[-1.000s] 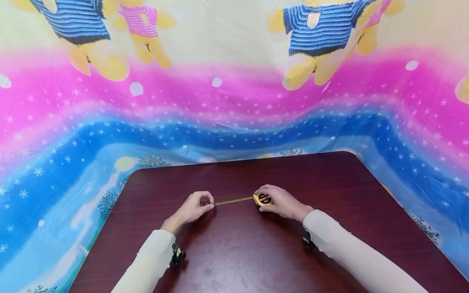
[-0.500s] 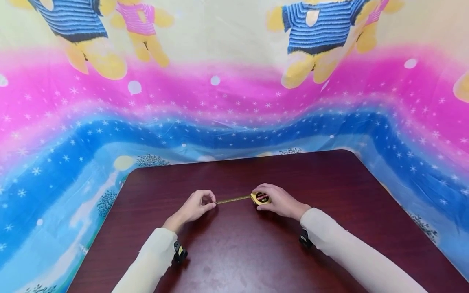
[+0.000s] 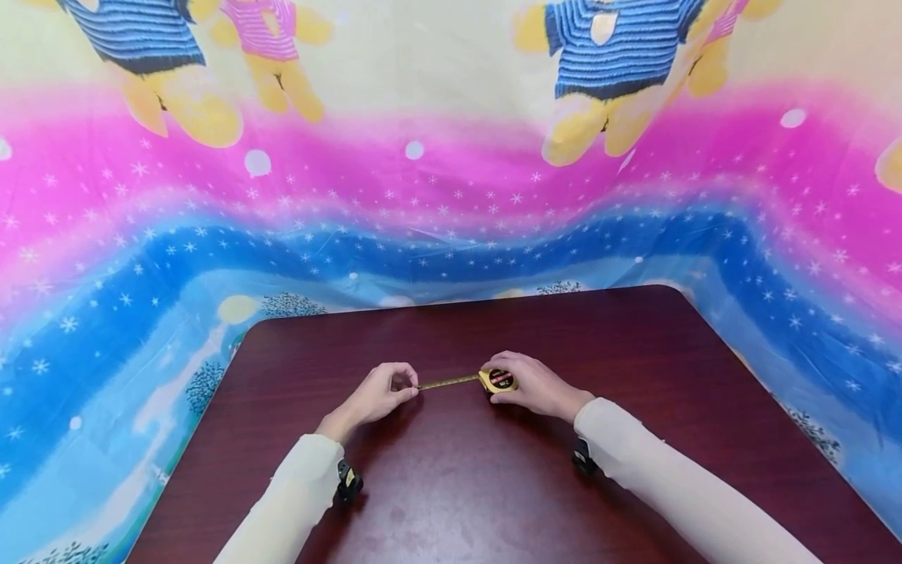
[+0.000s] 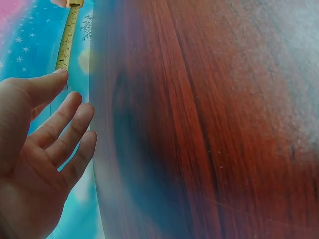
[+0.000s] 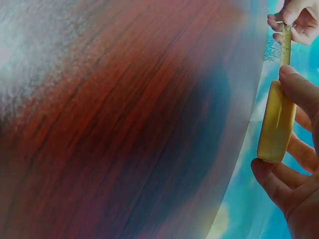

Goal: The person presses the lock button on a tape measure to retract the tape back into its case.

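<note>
A yellow tape measure (image 3: 499, 381) with a black and red label sits in my right hand (image 3: 532, 382), gripped between thumb and fingers. Its blade (image 3: 449, 381) stretches leftward, above the table, to my left hand (image 3: 377, 394). There the thumb and index finger pinch the blade's end; in the left wrist view the blade (image 4: 66, 47) shows its numbers, and the other fingers (image 4: 75, 129) are spread loosely. The right wrist view shows the edge of the yellow case (image 5: 275, 124), with the thumb near the blade's mouth and fingertips at the far end.
Both hands are over a dark reddish-brown wooden table (image 3: 451, 478) with rounded far corners. Behind it and at its sides hangs a printed cloth (image 3: 423, 188) with bears and snowflakes. A small black camera (image 3: 348, 480) is strapped under the left wrist.
The two hands have come slightly closer, and the stretch of blade between them is a little shorter. Both hands keep their hold. The head view has shifted slightly.
</note>
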{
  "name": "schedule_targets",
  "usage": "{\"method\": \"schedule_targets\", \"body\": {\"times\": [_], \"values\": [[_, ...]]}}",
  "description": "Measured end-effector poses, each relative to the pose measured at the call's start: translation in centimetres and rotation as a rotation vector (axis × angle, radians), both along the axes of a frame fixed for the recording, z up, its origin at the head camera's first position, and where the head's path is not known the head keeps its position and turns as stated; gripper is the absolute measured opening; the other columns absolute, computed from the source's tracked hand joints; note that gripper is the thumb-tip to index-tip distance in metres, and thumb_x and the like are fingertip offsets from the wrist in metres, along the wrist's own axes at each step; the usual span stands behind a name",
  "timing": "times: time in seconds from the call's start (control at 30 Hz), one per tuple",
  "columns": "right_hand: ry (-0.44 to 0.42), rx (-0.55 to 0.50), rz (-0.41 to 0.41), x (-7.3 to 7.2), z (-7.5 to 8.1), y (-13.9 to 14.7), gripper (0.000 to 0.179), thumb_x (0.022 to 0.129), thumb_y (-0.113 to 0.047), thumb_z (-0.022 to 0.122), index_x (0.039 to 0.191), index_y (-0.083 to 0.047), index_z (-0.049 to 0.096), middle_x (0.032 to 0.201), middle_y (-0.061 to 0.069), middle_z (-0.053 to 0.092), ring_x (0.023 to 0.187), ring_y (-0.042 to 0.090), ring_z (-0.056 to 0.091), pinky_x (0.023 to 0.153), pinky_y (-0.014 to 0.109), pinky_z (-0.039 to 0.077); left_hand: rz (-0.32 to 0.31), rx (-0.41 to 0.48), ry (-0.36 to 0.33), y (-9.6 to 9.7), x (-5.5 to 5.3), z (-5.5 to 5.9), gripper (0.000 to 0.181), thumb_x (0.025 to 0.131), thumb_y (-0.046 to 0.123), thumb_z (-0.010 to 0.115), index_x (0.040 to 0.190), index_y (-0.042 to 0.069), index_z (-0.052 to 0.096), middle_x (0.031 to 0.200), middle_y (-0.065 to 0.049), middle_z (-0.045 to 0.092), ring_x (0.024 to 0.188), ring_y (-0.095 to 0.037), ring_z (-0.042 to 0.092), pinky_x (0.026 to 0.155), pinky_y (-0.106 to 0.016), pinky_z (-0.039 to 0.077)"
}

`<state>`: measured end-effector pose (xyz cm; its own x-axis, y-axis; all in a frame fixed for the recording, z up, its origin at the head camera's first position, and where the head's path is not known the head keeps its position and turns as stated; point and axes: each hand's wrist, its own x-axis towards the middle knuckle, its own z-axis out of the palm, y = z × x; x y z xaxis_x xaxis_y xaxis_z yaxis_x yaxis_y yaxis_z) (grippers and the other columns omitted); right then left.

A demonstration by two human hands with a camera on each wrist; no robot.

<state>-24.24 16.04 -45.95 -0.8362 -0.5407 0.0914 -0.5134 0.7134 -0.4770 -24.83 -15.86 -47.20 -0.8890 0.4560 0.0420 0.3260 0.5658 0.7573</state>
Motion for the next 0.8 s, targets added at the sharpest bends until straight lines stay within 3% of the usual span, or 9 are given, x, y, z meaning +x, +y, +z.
{"method": "schedule_targets", "body": {"times": [0.17,0.4,0.8], "values": [[0.002,0.007,0.002,0.0,0.0,-0.1,0.049,0.088,-0.029,0.080,0.133,-0.018,0.064,0.135,0.003,0.061,0.121,0.021,0.060,0.102,0.044,0.050,-0.012,0.008,0.004,0.2,-0.2,0.1,0.007,0.094,0.004,0.069,0.091,0.009,0.064,0.092,-0.005,0.072,0.082,-0.013,0.066,0.076,-0.031,0.051],[-0.007,-0.003,0.006,0.0,0.4,-0.5,0.049,0.088,-0.028,0.080,0.133,-0.018,0.064,0.134,0.003,0.061,0.121,0.021,0.060,0.102,0.044,0.050,-0.016,0.003,0.018,0.5,-0.4,0.1,0.008,0.093,0.004,0.070,0.091,0.010,0.064,0.091,-0.003,0.072,0.077,-0.007,0.063,0.073,-0.024,0.049],[-0.009,0.003,0.010,0.1,0.0,-1.1,0.049,0.088,-0.029,0.080,0.133,-0.017,0.064,0.134,0.003,0.062,0.121,0.021,0.059,0.102,0.044,0.049,-0.023,-0.010,0.003,1.2,-0.6,0.1,0.010,0.093,0.004,0.069,0.089,0.012,0.064,0.088,-0.001,0.071,0.077,-0.010,0.062,0.075,-0.025,0.048]]}}
